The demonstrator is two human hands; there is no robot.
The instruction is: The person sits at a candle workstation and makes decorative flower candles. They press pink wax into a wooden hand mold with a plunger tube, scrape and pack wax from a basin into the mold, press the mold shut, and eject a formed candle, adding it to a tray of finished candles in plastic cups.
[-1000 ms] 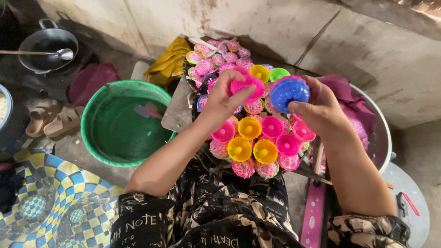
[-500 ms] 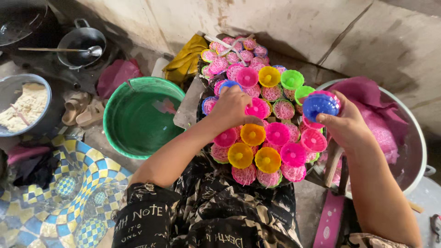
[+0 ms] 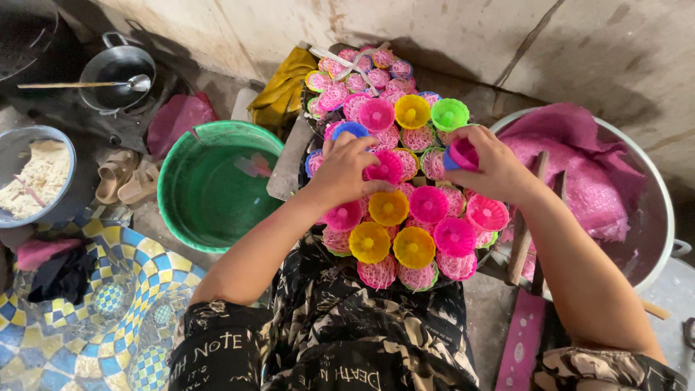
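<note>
A round tray is packed with several small plastic moulds in pink, yellow, green and blue, such as a yellow one [image 3: 389,207] and a green one [image 3: 449,114]; some carry pink noodle nests [image 3: 378,273]. My left hand [image 3: 349,169] rests on the moulds at the tray's middle, fingers on a pink mould [image 3: 384,167] beside a blue one [image 3: 352,129]. My right hand [image 3: 486,166] holds a stacked pink and blue mould [image 3: 461,154] just above the tray's right side.
A green plastic basin [image 3: 213,190] stands left of the tray. A metal basin with pink cloth [image 3: 588,174] sits right. A pot with a ladle [image 3: 116,70], a bowl of white dough [image 3: 35,174], sandals [image 3: 129,176] and a patterned mat [image 3: 101,289] lie at left.
My right hand has come in from the right toward the tray's middle, turning the mould it holds. My left hand has settled lower onto the pink mould. The view shifted slightly.
</note>
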